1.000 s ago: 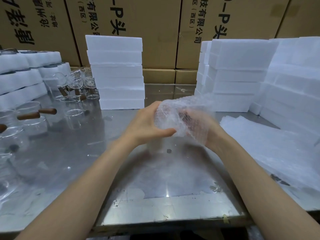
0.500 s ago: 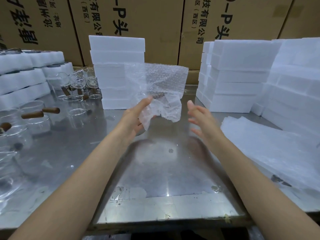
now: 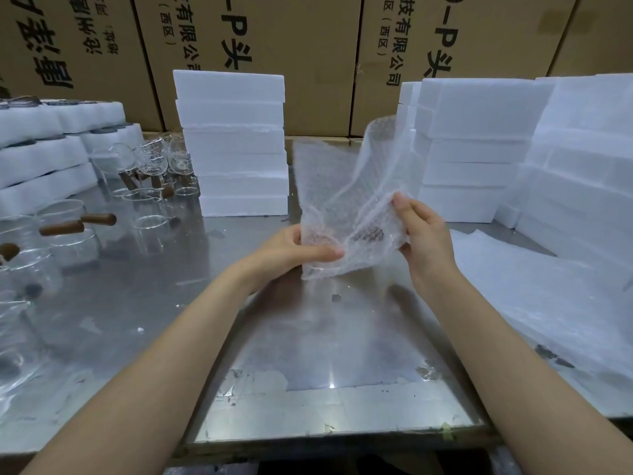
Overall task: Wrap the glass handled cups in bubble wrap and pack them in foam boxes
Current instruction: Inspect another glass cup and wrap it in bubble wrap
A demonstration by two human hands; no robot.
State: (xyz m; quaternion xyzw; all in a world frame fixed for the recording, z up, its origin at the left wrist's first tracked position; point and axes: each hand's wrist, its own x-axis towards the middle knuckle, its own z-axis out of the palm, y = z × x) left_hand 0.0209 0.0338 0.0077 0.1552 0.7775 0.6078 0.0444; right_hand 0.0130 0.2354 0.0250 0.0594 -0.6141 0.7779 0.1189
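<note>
Bubble wrap [image 3: 346, 200] hangs above the desk [image 3: 308, 337], a cup [image 3: 368, 233] half-hidden in its folds, only a dark handle-like patch showing. The left hand [image 3: 291, 250] pinches the lower left edge; the right hand [image 3: 423, 234] grips the right side. Loose, upright sheet could let the cup slip through the open bottom onto steel. Bare desk lies beneath; foam boxes [image 3: 233, 145] behind and unwrapped cups [image 3: 150, 228] left crowd the sides.

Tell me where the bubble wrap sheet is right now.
In the head view the bubble wrap sheet is held up at centre above the steel table, pinched between the left hand and right hand, between the foam box stacks.
</note>
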